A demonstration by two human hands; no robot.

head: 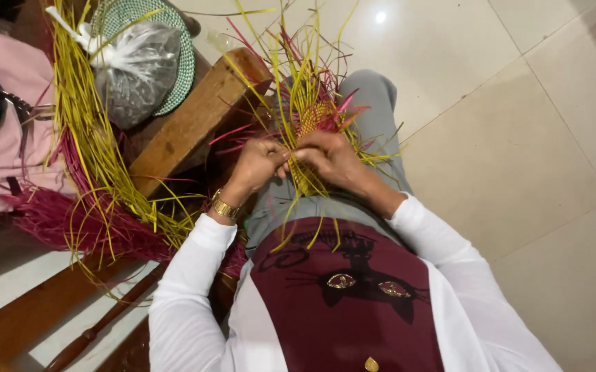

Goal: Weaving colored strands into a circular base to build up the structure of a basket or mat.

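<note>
Fingers of both the left hand (260,164) and right hand (331,156) pinch yellow strands of the woven piece (310,120).

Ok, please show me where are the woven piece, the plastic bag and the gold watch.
Woven piece (310,118): head view, on its yellow plaited centre.
Plastic bag (139,69): head view, on its bulging clear middle.
Gold watch (225,207): head view, on its band at the wrist.

Bright overhead light, glare spot on floor tiles (380,17), sharp focus
</note>
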